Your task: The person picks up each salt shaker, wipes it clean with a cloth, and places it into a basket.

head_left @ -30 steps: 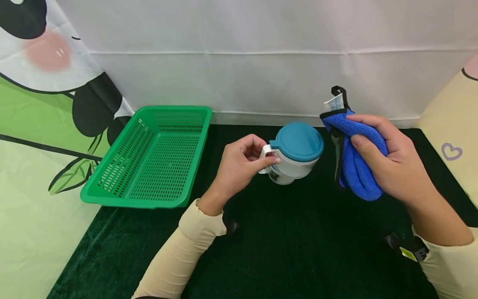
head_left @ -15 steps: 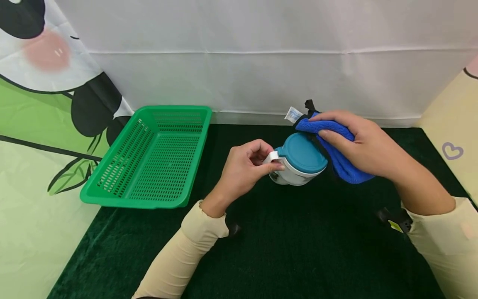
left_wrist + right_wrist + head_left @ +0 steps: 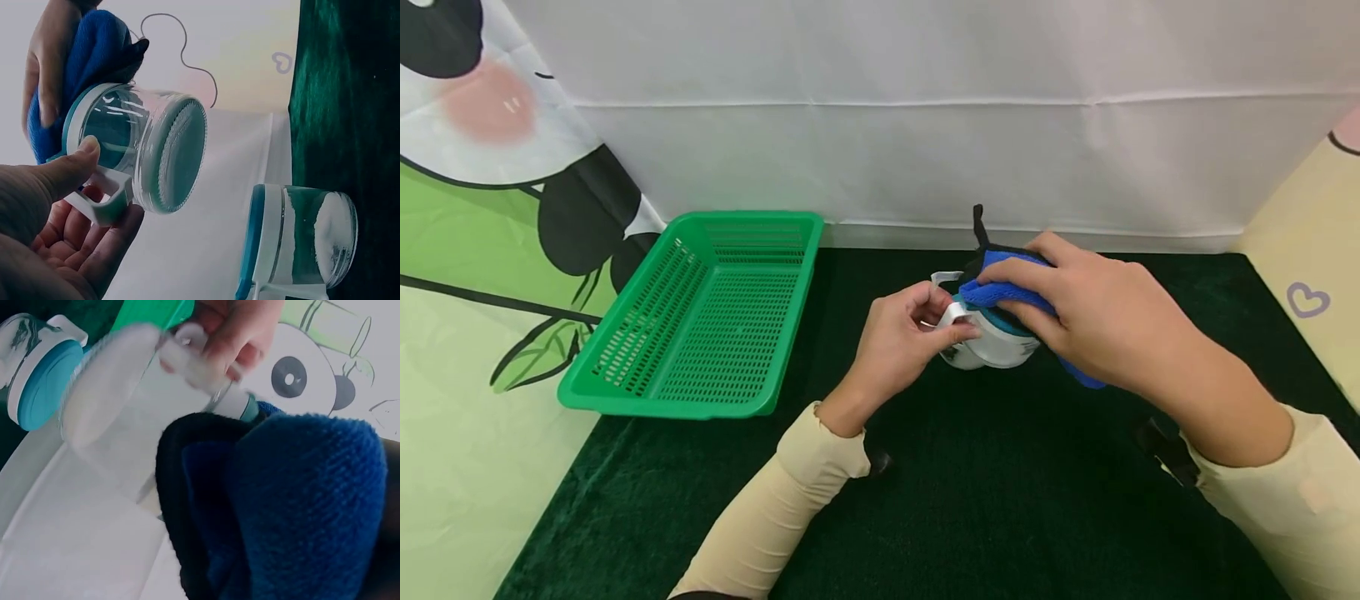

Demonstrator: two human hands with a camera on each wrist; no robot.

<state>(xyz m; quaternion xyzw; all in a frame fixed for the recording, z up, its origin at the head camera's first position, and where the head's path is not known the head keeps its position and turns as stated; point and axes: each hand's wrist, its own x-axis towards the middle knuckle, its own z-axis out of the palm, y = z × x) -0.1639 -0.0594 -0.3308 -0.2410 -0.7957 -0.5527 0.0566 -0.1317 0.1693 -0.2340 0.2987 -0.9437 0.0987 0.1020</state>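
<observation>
A clear glass jar (image 3: 172,150) with a white collar, a white handle and a teal lid is held up by my left hand (image 3: 898,333). Its thumb presses near the collar while the fingers curl at the handle. My right hand (image 3: 1093,317) grips a folded blue cloth (image 3: 1000,287) with black edging and presses it on the lid, mostly covering it. In the left wrist view the jar is tilted and looks empty. A second, similar jar (image 3: 306,237) holding something white stands on the table, mostly hidden behind the first in the head view.
A green plastic basket (image 3: 718,333) with slotted walls sits to the left on a dark green cloth-covered table (image 3: 970,500). White fabric (image 3: 880,167) hangs along the back, with printed panels at both sides.
My right hand has brought the blue cloth leftward from beside the jar onto its lid. The left hand has shifted slightly right and tilted the jar.
</observation>
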